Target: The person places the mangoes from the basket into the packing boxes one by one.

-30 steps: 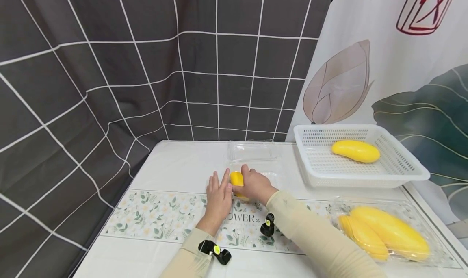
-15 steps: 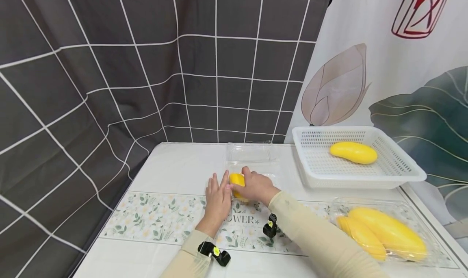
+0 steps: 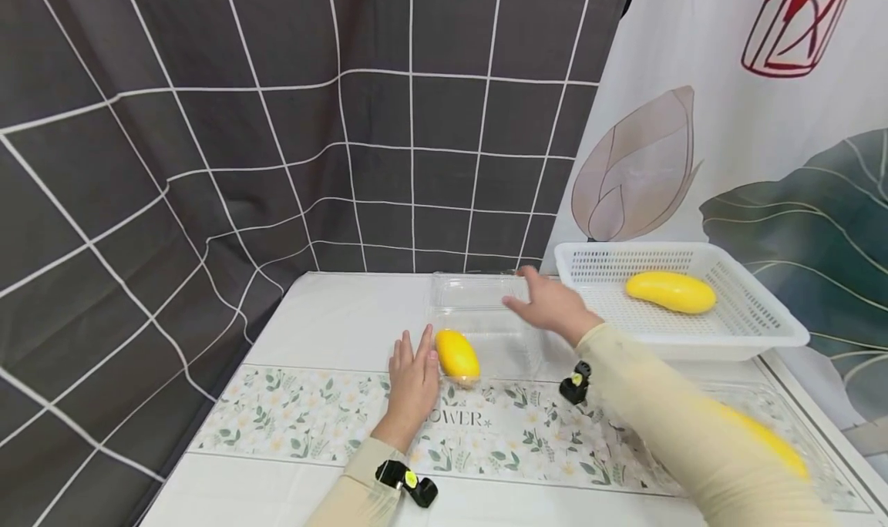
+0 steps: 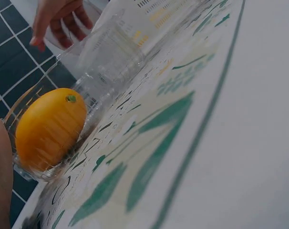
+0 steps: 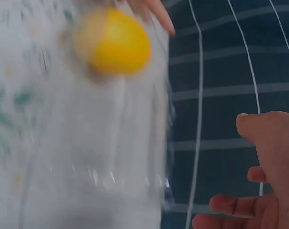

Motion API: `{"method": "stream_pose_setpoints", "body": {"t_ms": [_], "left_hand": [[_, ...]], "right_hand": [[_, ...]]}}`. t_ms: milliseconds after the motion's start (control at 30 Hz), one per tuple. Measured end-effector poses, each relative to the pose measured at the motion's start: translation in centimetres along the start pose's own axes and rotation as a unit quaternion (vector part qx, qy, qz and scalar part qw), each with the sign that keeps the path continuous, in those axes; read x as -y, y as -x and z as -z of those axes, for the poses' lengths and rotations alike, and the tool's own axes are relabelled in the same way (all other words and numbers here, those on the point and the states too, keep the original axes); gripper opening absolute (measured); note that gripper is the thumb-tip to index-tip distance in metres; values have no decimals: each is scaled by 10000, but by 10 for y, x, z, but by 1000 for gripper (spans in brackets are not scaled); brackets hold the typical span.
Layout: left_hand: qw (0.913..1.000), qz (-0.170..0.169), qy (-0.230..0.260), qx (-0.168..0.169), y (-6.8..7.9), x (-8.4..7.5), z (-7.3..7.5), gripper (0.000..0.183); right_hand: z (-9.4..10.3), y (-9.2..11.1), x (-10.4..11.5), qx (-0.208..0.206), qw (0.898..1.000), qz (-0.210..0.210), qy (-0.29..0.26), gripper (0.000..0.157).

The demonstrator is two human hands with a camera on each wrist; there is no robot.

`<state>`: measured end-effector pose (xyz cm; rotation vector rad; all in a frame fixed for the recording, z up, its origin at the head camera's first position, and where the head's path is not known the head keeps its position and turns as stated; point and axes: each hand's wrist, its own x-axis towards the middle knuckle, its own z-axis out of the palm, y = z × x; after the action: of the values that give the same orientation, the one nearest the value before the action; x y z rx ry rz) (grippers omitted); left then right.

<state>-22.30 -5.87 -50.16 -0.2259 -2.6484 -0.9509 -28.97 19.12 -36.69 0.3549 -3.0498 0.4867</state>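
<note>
A yellow mango (image 3: 458, 355) lies at the left end of a clear plastic clamshell box (image 3: 502, 350), whose lid (image 3: 475, 290) is folded back behind it. In the left wrist view the same mango (image 4: 51, 129) shows a small green stem spot through the clear wall. My left hand (image 3: 414, 377) rests with straight fingers along the box's left side, fingertips right at the wall. Over the box's back right corner, my right hand (image 3: 551, 305) holds nothing, its thumb and fingers spread apart. The right wrist view shows this hand (image 5: 273, 167) empty too.
A white perforated basket (image 3: 752, 334) stands at the back right, holding another mango (image 3: 671, 292). In front of it lies a clear pack with yellow mangoes (image 3: 770, 442), partly hidden by my right sleeve. A dark checked curtain (image 3: 375, 165) hangs behind the table.
My right hand has let go of the mango in the box and moved right and back, towards the basket. My left hand has stayed beside the box.
</note>
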Motion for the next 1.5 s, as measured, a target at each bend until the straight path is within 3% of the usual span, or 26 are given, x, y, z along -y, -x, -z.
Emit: {"method": "stream_pose_setpoints", "body": {"t_ms": [267, 533, 900, 1200, 1500], "left_hand": [[9999, 63, -78, -45, 1, 2, -1, 48], [9999, 93, -91, -55, 3, 4, -3, 49], [9999, 0, -20, -161, 4, 3, -3, 49], [9999, 22, -25, -169, 1, 2, -2, 49], [9999, 18, -32, -133, 1, 1, -1, 50]], "right_hand": [[48, -3, -71, -173, 9975, -669, 130, 74], [68, 5, -132, -225, 9921, -1229, -94, 79], [64, 29, -196, 278, 9747, -2168, -468, 99], [54, 27, -246, 359, 9757, -2078, -595, 109], [47, 21, -261, 434, 9775, -1961, -645, 111]]}}
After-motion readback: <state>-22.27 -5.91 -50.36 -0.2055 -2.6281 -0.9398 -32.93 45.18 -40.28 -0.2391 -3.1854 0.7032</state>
